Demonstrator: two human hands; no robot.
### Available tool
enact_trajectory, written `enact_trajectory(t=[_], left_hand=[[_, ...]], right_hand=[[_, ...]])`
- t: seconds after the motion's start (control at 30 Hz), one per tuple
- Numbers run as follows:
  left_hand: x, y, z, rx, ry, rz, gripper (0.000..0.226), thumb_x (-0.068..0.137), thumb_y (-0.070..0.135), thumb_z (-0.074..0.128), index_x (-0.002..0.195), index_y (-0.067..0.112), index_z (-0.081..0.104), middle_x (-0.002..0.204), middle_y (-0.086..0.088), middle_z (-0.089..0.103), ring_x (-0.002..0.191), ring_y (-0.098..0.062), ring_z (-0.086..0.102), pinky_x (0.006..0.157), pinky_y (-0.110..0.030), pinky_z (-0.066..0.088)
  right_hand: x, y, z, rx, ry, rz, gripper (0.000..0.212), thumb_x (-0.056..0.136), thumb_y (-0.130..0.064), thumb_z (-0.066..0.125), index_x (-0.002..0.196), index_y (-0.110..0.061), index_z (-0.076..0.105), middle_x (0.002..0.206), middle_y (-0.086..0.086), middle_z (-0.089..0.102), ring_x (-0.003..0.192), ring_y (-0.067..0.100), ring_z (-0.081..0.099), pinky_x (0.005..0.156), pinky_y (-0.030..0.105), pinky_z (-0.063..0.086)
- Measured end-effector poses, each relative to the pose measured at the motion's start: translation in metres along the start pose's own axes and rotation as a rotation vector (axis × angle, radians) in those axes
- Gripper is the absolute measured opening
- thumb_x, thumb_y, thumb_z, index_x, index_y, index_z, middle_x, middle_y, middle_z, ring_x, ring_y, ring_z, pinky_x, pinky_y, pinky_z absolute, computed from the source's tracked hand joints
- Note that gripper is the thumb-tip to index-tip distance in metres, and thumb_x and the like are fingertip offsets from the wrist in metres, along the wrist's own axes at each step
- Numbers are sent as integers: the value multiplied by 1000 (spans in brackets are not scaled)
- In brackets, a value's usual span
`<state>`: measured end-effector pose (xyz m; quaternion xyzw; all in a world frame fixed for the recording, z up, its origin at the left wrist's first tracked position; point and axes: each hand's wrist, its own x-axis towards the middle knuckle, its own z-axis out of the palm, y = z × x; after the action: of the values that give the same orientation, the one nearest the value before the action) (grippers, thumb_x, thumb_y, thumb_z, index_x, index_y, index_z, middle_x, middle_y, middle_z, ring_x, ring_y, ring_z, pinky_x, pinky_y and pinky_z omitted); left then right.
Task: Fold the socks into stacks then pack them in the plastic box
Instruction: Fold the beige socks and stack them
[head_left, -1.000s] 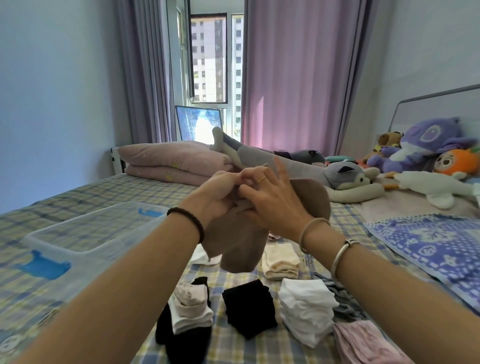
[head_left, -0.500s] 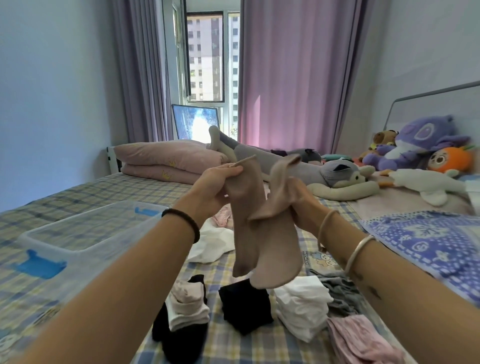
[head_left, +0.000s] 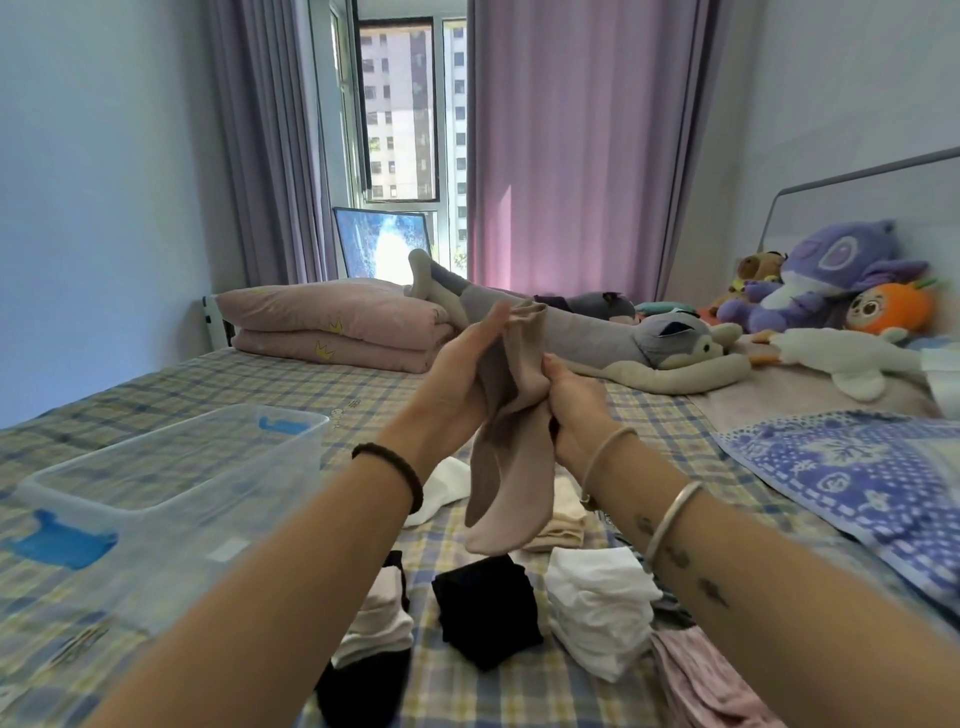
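— What sort of room is it?
— A bedroom. The bed has a checked sheet. Lilac curtains hang on either side of a window. A pink pillow lies at the far end and soft toys sit along the right.
— And on the bed?
— A clear plastic box on the left, open at the top. Nearer lie folded socks: a black stack with a white stack just beside it.
— The hands?
— Both are up above the stacks with a pair of tan socks between them, cuffs up, toes hanging. The left hand lies flat against the socks, its fingers straight and together. The right hand grips them at the middle. Its thumb shows in front, and the other fingers seem to curl behind, mostly hidden by cloth.
— Do the socks touch the box?
— No, they hang in the air to its right.
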<state>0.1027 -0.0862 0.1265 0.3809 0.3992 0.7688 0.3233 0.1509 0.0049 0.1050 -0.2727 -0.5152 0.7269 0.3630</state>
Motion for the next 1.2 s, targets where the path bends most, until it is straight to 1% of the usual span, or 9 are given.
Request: enact_trajectory(t=[0.13,0.23,0.33,0.5,0.67,0.83,0.93,1.1,1.2], left_hand=[[-2,-11,5,344,-6,39,53,79,4,64,128,3,43,109,-15,58,102,-24,58,92,-33,49],[3,-10,3,443,179,104,39,80,-15,48,112,7,51,109,-16,57,104,-28,54,91,-39,47],[9,-8,-6,390,243,102,47,76,-23,41,109,8,53,101,-12,58,97,-24,53,83,-34,49],[8,-6,-14,418,281,85,50,67,-28,47,101,7,60,83,-6,61,82,-21,56,72,-31,50],[5,-2,-13,366,324,55,37,70,-22,51,76,11,65,73,-7,65,74,-23,60,72,-33,54],[-2,4,-11,122,170,-54,35,79,-12,37,103,0,60,91,-15,64,81,-25,61,75,-29,55],[-6,10,-13,20,79,-79,27,81,-7,35,91,4,58,81,-9,71,73,-19,67,66,-24,58],[-2,11,-14,-22,195,-47,45,82,-15,31,122,0,47,103,-17,60,86,-24,61,76,-30,52],[1,13,-15,71,226,-14,55,77,-26,28,122,2,44,95,-15,58,82,-22,59,71,-26,52]], right_hand=[[3,4,2,-74,15,-92,27,93,-27,49,68,-17,50,68,2,53,62,16,52,62,31,48],[4,3,-4,-235,28,-116,24,91,-33,51,81,-15,64,82,5,64,80,22,59,80,36,50],[4,3,-11,-412,-24,-175,33,90,-32,54,104,-6,67,109,15,67,103,30,60,97,45,45],[-2,-9,-16,-277,-216,-252,7,85,-19,57,82,-18,64,79,-5,63,73,7,54,64,24,43],[-4,-18,-10,-201,-322,-323,3,83,-22,64,82,-24,64,82,-8,64,77,4,57,73,22,48],[1,-10,-12,-173,-262,-319,11,78,-7,68,87,-12,64,80,-1,64,77,13,59,78,27,51],[5,-9,-14,-177,-245,-333,14,74,-4,71,75,-14,62,76,-1,64,72,11,59,72,24,51],[7,-13,-16,-292,-272,-377,21,72,-4,73,68,-14,55,72,0,61,68,11,57,67,23,50],[6,-14,-18,-359,-297,-401,19,73,-5,73,70,-13,56,71,-1,60,65,8,55,60,16,49]])
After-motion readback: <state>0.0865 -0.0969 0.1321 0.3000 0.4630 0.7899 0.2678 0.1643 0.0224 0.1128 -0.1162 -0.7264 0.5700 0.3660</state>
